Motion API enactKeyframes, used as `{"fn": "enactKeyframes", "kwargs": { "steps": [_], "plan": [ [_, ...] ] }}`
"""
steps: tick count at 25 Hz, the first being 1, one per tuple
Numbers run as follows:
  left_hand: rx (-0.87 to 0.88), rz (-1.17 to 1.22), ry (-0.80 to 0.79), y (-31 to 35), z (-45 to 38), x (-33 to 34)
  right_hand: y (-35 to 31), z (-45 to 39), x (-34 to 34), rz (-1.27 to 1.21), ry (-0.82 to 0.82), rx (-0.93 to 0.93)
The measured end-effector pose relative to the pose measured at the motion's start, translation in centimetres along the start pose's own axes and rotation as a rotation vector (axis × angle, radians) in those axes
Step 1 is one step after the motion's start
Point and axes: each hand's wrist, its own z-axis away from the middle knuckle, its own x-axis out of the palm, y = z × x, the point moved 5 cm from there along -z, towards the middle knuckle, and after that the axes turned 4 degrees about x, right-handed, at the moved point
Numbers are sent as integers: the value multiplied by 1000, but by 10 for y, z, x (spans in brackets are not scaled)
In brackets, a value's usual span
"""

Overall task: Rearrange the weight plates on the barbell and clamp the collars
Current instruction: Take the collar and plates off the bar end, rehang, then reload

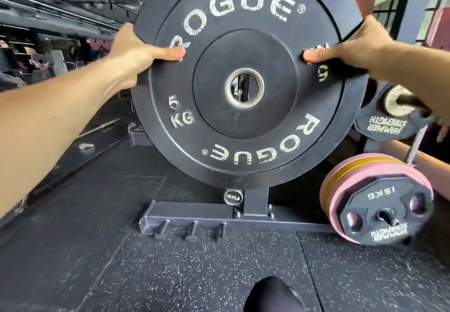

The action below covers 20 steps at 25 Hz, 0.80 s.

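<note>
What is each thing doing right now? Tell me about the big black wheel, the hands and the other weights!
Big black round rubber 5 kg plate: held up in the air, upright, its centre hole empty.
Left hand: grips the plate's left edge, thumb on its face.
Right hand: grips the plate's right edge, thumb on its face.
Pink and yellow round plates: stacked on a peg, behind a black 15 kg plate.

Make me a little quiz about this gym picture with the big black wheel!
1. True or false: both hands grip the black plate.
2. What number is printed above KG on it?
3. The plate marked 15 KG sits in front of: A) pink and yellow plates B) a blue ball C) a chair.

Key: 1 true: left hand and right hand, thumbs on its face. 2: 5. 3: A.
</note>
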Motion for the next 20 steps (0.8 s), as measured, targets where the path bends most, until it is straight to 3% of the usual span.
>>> {"fn": "enactKeyframes", "kwargs": {
  "steps": [7, 20],
  "plan": [
    [-2, -2, -22, -15, 53, -12, 21, 64, 5, -18, -29, 11],
    [-244, 16, -73, -144, 131, 10, 143, 103, 75, 100, -82, 240]
  ]
}}
